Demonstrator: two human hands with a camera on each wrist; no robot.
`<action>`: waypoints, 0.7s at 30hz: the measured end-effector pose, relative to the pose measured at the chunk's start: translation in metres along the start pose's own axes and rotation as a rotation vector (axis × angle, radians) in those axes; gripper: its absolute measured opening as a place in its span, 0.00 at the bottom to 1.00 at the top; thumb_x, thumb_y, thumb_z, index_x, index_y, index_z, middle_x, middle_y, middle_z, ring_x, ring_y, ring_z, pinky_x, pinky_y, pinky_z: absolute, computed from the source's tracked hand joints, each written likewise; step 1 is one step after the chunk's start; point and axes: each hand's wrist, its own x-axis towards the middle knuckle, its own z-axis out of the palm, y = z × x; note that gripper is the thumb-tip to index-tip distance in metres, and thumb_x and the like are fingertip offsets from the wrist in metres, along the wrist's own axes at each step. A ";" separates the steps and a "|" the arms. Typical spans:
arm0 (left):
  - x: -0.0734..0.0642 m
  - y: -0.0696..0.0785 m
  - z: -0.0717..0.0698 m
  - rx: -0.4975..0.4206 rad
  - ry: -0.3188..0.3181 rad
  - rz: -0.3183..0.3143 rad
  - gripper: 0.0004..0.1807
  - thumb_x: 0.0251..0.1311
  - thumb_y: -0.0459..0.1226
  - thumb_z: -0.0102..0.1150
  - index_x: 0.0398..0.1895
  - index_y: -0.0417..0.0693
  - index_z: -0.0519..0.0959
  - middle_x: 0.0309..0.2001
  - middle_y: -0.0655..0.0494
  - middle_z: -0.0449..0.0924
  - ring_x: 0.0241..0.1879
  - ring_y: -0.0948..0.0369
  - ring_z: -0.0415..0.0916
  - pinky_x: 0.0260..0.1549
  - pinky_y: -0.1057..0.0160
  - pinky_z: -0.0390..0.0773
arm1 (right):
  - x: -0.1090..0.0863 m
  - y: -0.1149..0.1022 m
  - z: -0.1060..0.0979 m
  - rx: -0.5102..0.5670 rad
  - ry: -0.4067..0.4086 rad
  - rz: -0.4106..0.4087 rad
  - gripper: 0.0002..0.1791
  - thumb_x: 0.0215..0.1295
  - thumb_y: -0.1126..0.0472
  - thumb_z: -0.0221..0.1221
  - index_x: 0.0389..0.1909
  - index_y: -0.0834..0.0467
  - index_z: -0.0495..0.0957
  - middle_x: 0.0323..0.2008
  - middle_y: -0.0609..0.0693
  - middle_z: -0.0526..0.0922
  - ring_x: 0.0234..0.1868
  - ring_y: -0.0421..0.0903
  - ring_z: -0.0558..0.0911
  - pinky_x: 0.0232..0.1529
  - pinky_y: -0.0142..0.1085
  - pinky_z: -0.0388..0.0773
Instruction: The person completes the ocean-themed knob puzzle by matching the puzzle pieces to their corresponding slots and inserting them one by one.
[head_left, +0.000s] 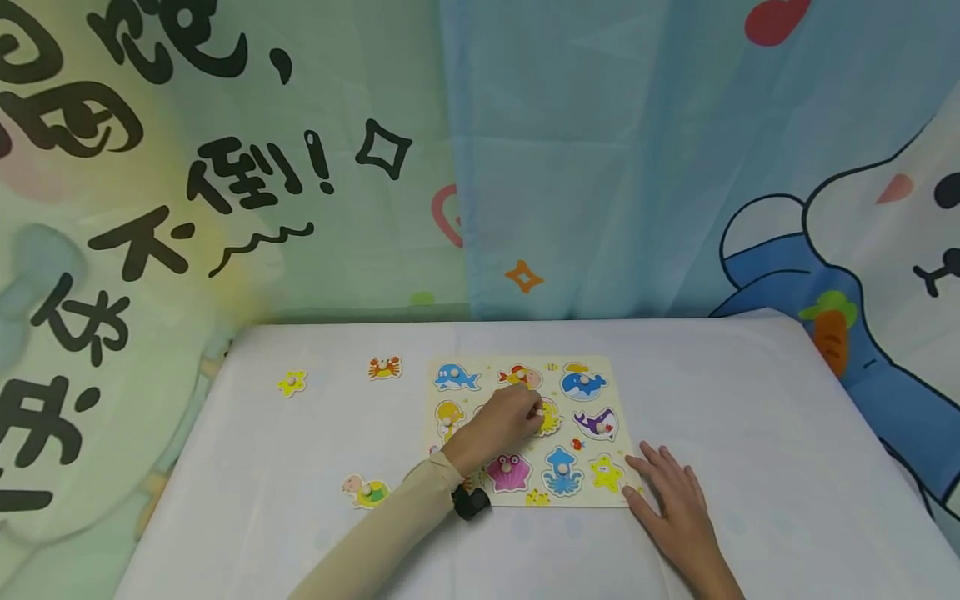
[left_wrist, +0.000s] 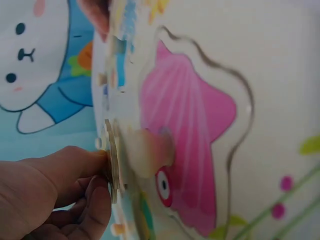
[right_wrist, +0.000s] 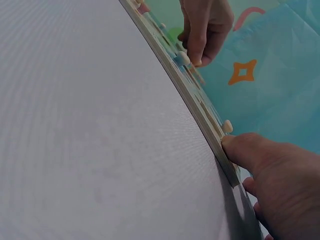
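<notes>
A pale wooden knob puzzle board (head_left: 604, 372) with sea-animal pieces lies flat on the white table. Over its middle, my left hand (head_left: 501, 427) pinches a yellow, wavy-edged puzzle piece (head_left: 552, 418). In the left wrist view, the thumb and fingers hold that piece (left_wrist: 113, 165) on edge-on view, close to the board; whether it sits in a recess cannot be told. My right hand (head_left: 678, 510) rests at the board's right edge, fingers spread, its thumb (right_wrist: 245, 149) touching the rim. The pink shell piece (head_left: 508, 475) lies in the board below the left wrist.
Left of the board lie a yellow star-like piece (head_left: 292, 383), a red crab piece (head_left: 385, 367) and a turtle piece (head_left: 366, 492). A blue squid piece (head_left: 562, 473) and a yellow starfish piece (head_left: 606, 473) sit in the board's near row. A printed curtain (head_left: 555, 167) hangs behind the table.
</notes>
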 end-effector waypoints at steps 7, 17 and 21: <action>0.008 0.002 0.001 -0.028 -0.055 -0.003 0.12 0.64 0.34 0.56 0.21 0.49 0.71 0.23 0.59 0.60 0.27 0.65 0.60 0.28 0.71 0.58 | 0.001 0.001 0.001 -0.006 -0.002 -0.004 0.24 0.63 0.54 0.61 0.59 0.56 0.73 0.69 0.65 0.65 0.71 0.66 0.57 0.72 0.63 0.37; 0.009 0.001 0.002 0.023 -0.075 -0.018 0.12 0.64 0.36 0.56 0.22 0.50 0.72 0.23 0.59 0.61 0.28 0.64 0.61 0.28 0.72 0.58 | 0.000 -0.001 0.001 -0.004 -0.013 -0.002 0.24 0.64 0.53 0.61 0.59 0.56 0.73 0.69 0.64 0.65 0.72 0.65 0.56 0.72 0.63 0.37; 0.010 0.005 0.001 0.076 -0.067 -0.011 0.09 0.65 0.37 0.55 0.26 0.48 0.75 0.25 0.58 0.64 0.27 0.64 0.62 0.27 0.72 0.59 | 0.001 -0.001 -0.001 -0.008 -0.003 -0.004 0.24 0.64 0.54 0.61 0.59 0.56 0.73 0.69 0.65 0.65 0.72 0.65 0.56 0.73 0.62 0.36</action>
